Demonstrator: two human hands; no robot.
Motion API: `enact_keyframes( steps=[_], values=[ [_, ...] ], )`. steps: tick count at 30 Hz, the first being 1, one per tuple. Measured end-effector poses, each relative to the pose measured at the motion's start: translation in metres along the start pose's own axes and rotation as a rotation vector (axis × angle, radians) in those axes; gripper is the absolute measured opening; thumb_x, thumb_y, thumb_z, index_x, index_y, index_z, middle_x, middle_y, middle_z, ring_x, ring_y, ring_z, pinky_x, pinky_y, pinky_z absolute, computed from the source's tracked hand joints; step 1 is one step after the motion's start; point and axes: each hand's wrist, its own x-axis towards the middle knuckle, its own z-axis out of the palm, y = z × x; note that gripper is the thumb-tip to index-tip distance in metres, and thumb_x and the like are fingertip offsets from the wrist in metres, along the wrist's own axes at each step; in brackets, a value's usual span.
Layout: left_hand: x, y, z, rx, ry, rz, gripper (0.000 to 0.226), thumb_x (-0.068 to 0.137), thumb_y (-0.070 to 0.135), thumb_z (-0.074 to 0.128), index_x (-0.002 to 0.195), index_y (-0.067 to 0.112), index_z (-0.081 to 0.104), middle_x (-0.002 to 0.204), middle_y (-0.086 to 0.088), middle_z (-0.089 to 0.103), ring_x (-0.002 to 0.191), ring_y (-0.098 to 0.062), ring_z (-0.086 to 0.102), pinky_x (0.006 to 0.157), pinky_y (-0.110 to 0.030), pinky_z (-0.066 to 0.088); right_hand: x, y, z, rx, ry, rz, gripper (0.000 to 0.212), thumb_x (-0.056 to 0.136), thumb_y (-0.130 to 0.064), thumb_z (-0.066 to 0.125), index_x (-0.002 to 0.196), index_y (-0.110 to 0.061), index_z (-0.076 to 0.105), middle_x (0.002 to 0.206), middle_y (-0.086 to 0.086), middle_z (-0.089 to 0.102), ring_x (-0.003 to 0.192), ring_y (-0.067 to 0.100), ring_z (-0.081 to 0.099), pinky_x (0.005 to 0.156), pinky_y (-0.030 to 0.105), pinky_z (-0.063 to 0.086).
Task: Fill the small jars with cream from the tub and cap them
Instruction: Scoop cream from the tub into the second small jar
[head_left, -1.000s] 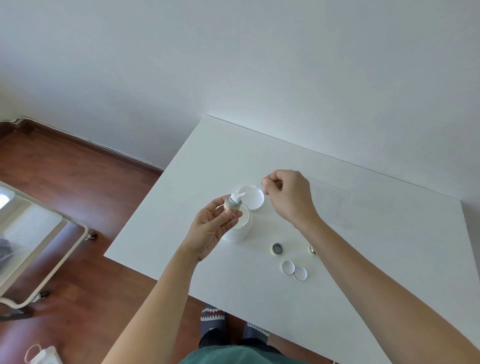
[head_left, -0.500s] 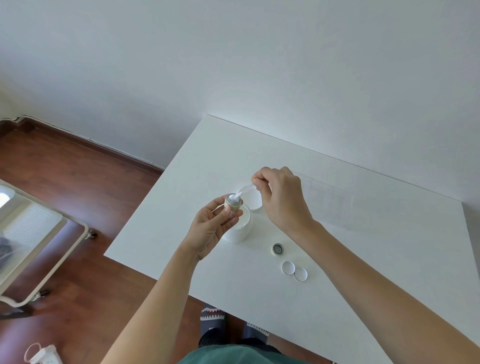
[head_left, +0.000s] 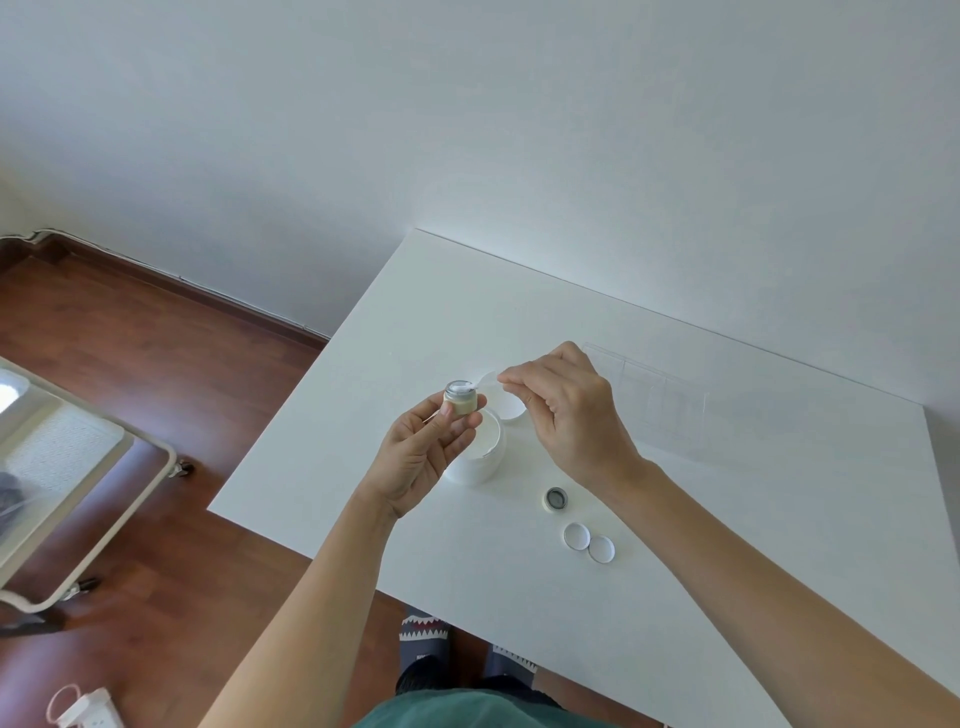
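Observation:
My left hand (head_left: 423, 451) holds a small jar (head_left: 460, 398) upright above the open white cream tub (head_left: 480, 454). White cream shows at the jar's mouth. My right hand (head_left: 563, 410) pinches a small white spatula (head_left: 484, 383) whose tip rests on the jar's rim. The tub's white lid (head_left: 506, 402) lies just behind the tub, partly hidden by my right hand. A second small jar (head_left: 555, 499) stands open on the table, to the right of the tub. Two small white caps (head_left: 588, 542) lie side by side nearer to me.
The white table (head_left: 675, 519) has its left edge close to the tub. A clear plastic organiser (head_left: 660, 400) sits behind my right hand. A cart with a tray (head_left: 78, 467) stands on the wooden floor at the left.
My right hand moved left, bringing the spatula's tip onto the jar's mouth. The left hand raised the jar slightly and kept it over the tub.

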Motion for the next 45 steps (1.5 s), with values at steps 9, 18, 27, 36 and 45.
enact_keyframes(
  steps=[9, 18, 27, 36, 45],
  values=[
    [0.0, 0.001, 0.001, -0.012, -0.008, -0.003, 0.033, 0.095, 0.021, 0.057, 0.123, 0.006, 0.067, 0.126, -0.016, 0.068, 0.101, -0.015, 0.071, 0.088, -0.024, 0.056, -0.002, 0.004, -0.008, 0.025, 0.008, -0.043, 0.009, 0.086, -0.003, 0.067, 0.093, -0.007, 0.072, 0.076, 0.0, 0.069, 0.075, 0.021, 0.051, 0.069, 0.021, 0.045],
    [0.001, 0.004, -0.001, -0.032, -0.021, 0.009, 0.035, 0.094, 0.016, 0.058, 0.127, 0.005, 0.062, 0.127, -0.016, 0.067, 0.104, -0.018, 0.071, 0.088, -0.025, 0.056, 0.0, 0.005, -0.019, 0.05, 0.111, 0.014, 0.009, 0.088, -0.006, 0.065, 0.091, -0.007, 0.073, 0.073, -0.003, 0.068, 0.072, 0.016, 0.05, 0.067, 0.012, 0.04],
    [0.003, 0.007, 0.002, 0.019, -0.057, -0.008, 0.033, 0.095, 0.004, 0.054, 0.125, 0.013, 0.064, 0.131, -0.012, 0.066, 0.11, -0.023, 0.069, 0.088, -0.029, 0.056, 0.005, 0.009, -0.011, 0.616, 0.075, 0.664, 0.009, 0.091, -0.019, 0.064, 0.088, -0.023, 0.071, 0.073, -0.009, 0.074, 0.075, 0.001, 0.069, 0.07, 0.009, 0.049],
    [0.004, 0.003, 0.008, 0.033, -0.074, -0.031, 0.032, 0.095, 0.011, 0.056, 0.127, 0.007, 0.061, 0.133, -0.014, 0.064, 0.113, -0.021, 0.068, 0.089, -0.028, 0.055, -0.011, 0.005, 0.012, 0.9, 0.055, 0.769, 0.011, 0.09, -0.012, 0.064, 0.089, -0.019, 0.072, 0.083, -0.002, 0.076, 0.086, 0.004, 0.07, 0.074, 0.006, 0.046],
    [0.008, 0.006, 0.011, 0.015, -0.078, -0.015, 0.036, 0.095, 0.012, 0.055, 0.131, 0.004, 0.057, 0.132, -0.014, 0.065, 0.115, -0.019, 0.067, 0.09, -0.027, 0.055, -0.018, 0.002, 0.016, 0.836, 0.078, 0.731, 0.012, 0.088, -0.007, 0.066, 0.093, -0.014, 0.074, 0.09, 0.0, 0.076, 0.089, 0.01, 0.071, 0.076, 0.014, 0.05]
  ],
)
